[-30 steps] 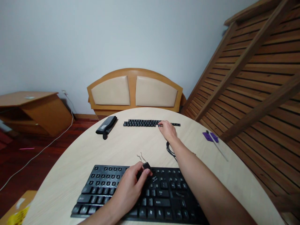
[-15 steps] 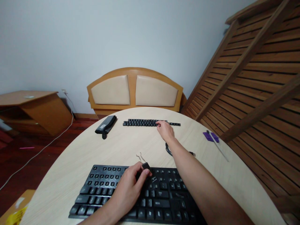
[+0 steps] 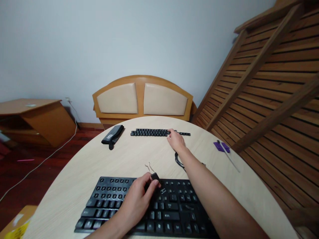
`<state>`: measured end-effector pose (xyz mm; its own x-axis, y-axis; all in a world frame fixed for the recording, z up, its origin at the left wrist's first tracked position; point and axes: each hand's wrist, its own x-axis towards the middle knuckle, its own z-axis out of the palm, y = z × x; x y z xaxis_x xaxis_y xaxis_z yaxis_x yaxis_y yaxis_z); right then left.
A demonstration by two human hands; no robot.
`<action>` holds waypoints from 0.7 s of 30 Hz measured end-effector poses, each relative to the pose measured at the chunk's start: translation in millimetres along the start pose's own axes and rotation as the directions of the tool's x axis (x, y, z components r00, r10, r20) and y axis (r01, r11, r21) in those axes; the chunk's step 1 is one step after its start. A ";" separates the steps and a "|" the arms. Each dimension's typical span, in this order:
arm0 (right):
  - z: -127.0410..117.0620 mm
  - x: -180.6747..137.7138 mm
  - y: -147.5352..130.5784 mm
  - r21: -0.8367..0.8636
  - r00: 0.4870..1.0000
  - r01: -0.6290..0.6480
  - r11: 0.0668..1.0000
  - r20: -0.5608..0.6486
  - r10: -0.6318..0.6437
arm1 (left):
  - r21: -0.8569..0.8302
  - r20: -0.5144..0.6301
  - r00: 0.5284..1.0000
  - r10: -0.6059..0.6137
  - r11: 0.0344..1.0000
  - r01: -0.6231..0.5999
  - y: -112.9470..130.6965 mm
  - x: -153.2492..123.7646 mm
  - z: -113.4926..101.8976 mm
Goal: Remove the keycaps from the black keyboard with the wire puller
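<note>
My left hand (image 3: 138, 196) is closed round a keycap puller (image 3: 155, 177) with a black handle, its two thin wire prongs pointing away from me. That hand rests over the black keyboard (image 3: 171, 215), whose upper left rows are bare sockets while the lower rows carry keycaps. Across the table, several loose black keycaps (image 3: 149, 132) lie in neat rows. My right hand (image 3: 176, 140) reaches to the right part of these rows, thumb and finger pinched on a keycap that is mostly hidden by the fingers. A small light mark shows on the keyboard beside my left thumb.
A black cable (image 3: 178, 160) lies partly under my right forearm. On the left is a folded black pouch (image 3: 113, 134). A thin brush-like stick (image 3: 228, 152) crosses a purple cloth (image 3: 220, 147) near the right edge of the round table (image 3: 82, 166).
My right fingertips have shifted slightly at the rows of keycaps. The left hand keeps the puller in the same place. The whole view has tilted a little.
</note>
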<state>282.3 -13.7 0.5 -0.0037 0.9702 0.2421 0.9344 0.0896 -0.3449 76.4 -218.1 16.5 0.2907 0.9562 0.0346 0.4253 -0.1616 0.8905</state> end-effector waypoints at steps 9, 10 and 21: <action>-57.8 -71.9 -27.6 -0.003 0.961 0.173 0.985 0.219 -0.168 | -0.028 -0.012 0.998 0.066 0.997 -0.066 -0.5 2.1 -1.1; -64.0 -85.5 -30.8 0.005 0.954 0.188 0.982 0.237 -0.184 | -0.021 -0.014 0.997 0.079 0.997 -0.080 -0.2 2.0 -1.5; -99.0 -184.3 -7.4 0.391 0.791 0.365 0.845 0.348 -0.502 | 0.071 -0.054 0.989 0.137 0.989 -0.133 0.1 1.8 -1.6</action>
<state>311.3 -215.4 48.2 -0.5964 0.8012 0.0493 0.6492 0.5175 -0.5573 75.6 -216.0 17.3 0.2992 0.9369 0.1811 0.4429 -0.3044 0.8433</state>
